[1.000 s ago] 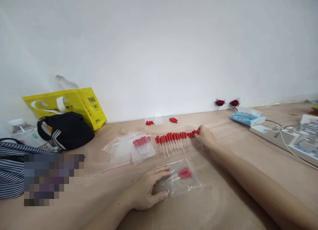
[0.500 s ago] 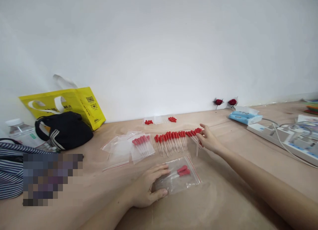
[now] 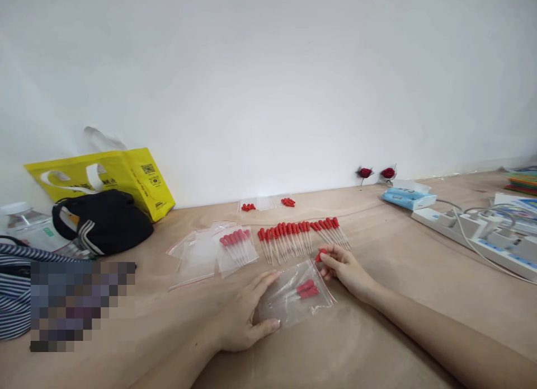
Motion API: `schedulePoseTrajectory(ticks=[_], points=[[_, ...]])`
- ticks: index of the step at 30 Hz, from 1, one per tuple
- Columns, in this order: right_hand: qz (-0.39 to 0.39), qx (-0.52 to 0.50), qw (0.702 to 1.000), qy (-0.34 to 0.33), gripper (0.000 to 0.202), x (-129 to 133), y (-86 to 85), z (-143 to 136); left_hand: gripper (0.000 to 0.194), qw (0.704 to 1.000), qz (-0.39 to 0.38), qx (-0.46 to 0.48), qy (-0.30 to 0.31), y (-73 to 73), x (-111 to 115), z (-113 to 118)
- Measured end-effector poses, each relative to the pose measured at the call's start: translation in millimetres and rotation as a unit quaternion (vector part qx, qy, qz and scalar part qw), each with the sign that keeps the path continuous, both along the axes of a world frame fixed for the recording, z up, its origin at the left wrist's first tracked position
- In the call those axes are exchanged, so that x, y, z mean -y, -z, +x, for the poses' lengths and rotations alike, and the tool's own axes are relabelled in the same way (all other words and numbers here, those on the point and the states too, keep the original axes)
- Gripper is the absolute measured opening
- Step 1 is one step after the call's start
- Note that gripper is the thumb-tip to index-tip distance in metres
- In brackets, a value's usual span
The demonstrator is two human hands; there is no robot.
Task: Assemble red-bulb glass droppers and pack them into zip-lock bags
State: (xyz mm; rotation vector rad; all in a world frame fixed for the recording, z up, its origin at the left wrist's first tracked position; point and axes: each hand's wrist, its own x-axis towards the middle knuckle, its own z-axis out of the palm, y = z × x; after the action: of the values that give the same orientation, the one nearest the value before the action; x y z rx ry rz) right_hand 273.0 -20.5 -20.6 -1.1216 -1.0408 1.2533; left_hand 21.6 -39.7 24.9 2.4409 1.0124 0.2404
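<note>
My right hand [image 3: 342, 271] pinches the red bulb of a dropper [image 3: 321, 255] beside the upper right edge of a clear zip bag [image 3: 279, 308]. Most of that dropper's tube is hidden. Two red-bulbed droppers [image 3: 307, 289] lie inside the bag. My left hand [image 3: 251, 310] rests with thumb and fingers apart at the bag's left side, fingertips touching it. Just beyond, a row of red-bulbed droppers [image 3: 287, 240] lies on the table, and a smaller group of droppers [image 3: 331, 232] lies to its right.
Left of the row, a filled bag of droppers [image 3: 237, 254] overlaps several flat clear bags [image 3: 197, 260]. Small bags of red pieces [image 3: 248, 207] lie by the wall. A yellow bag [image 3: 151, 187] and black pouch [image 3: 113, 226] stand left; tissues [image 3: 409, 198] and a power strip [image 3: 474, 232] are right.
My right hand has moved from the smaller dropper group toward me and left, bringing one dropper to the zip bag. My left hand stays at the bag's left side.
</note>
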Motion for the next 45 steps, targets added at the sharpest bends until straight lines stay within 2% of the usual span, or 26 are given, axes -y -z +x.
schedulePoseTrajectory(ticks=[3, 5, 13, 17, 21, 25, 28, 31, 34, 36, 39, 45], points=[[0.021, 0.077, 0.994, -0.078, 0.032, 1.8, 2.2, 0.3, 0.069, 1.0, 0.004, 0.014, 0.009, 2.7, -1.5, -1.2], [0.046, 0.112, 0.988, -0.1, 0.032, 1.5, 4.4, -0.1, 0.069, 1.0, 0.002, 0.024, 0.014, 3.6, -2.0, -1.9], [0.093, 0.226, 0.968, -0.05, 0.027, -3.4, 14.6, 1.5, 0.068, 0.999, -0.007, 0.041, 0.018, 4.6, -1.7, -1.4], [0.138, 0.238, 0.957, -0.087, 0.026, 0.1, 10.4, -1.3, 0.068, 0.999, -0.007, 0.037, 0.015, 4.2, -1.3, -1.8], [0.144, 0.228, 0.955, -0.119, 0.035, 2.9, 6.9, -6.9, 0.063, 0.999, -0.011, 0.038, 0.019, 5.0, -1.9, -2.2], [0.147, 0.284, 0.945, -0.064, 0.032, -5.0, 12.2, -1.0, 0.049, 0.998, -0.007, 0.048, 0.029, 5.7, -2.4, -1.9], [0.123, 0.33, 0.936, 0.02, 0.023, -21.9, 14.5, 17.2, 0.039, 0.998, -0.009, 0.057, 0.023, 4.3, -1.3, -0.9], [0.102, 0.446, 0.878, 0.138, 0.016, -47.5, 9.1, 45.0, 0.028, 0.998, -0.016, 0.062, 0.01, 2.5, 0.2, 0.2], [0.021, 0.529, 0.814, 0.24, 0.025, -76.0, 1.1, 72.2, 0.023, 0.997, -0.021, 0.073, 0.006, 1.3, 1.0, 0.2], [-0.002, 0.538, 0.802, 0.261, 0.032, -92.5, -1.3, 84.1, 0.022, 0.997, -0.026, 0.075, 0.008, 0.7, 1.0, -0.7], [-0.014, 0.536, 0.804, 0.257, 0.035, -109.9, 1.2, 90.6, 0.023, 0.997, -0.032, 0.07, 0.015, 0.1, 0.8, -2.6], [-0.023, 0.524, 0.818, 0.236, 0.026, -121.8, 8.4, 87.4, 0.042, 0.998, -0.017, 0.062, 0.023, 3.8, 0.5, -3.8]])
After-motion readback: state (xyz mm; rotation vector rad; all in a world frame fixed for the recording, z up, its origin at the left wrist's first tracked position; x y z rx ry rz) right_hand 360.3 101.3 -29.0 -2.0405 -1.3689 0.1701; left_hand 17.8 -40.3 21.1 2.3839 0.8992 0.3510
